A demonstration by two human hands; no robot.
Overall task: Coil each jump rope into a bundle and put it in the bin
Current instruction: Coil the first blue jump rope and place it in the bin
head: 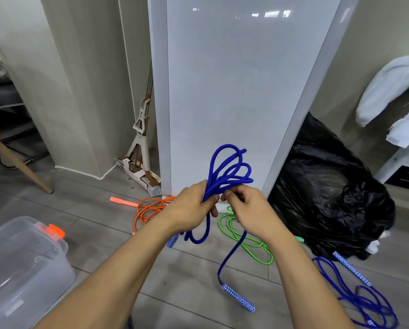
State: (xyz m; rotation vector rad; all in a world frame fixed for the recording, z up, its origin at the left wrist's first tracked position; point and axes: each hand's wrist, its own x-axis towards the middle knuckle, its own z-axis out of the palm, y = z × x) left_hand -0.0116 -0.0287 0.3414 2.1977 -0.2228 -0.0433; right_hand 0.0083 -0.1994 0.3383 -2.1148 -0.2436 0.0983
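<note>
Fingers (198, 205) of the left hand (191, 210) are clamped round the gathered loops of a blue rope (227, 172), mid-air, centre of scene. Right hand (246, 207) is pinched on the same rope just right of the left, thumb and forefinger closed on a strand. Loops are fanned up above both fists; short loops are hung below the left hand. One strand is dropped from the right hand to a patterned handle (239, 298) lying on the floor (175, 281), near. Orange rope (149, 207) is seen on the floor, far left of the hands; green rope (246, 241) under and right of them. Second blue rope (355, 290) is lain near right, uncoiled. Clear bin (20, 262) with orange latch is placed near left, nothing seen inside. Black bag (329, 191) is set far right, white panel (234, 91) behind the hands.
</note>
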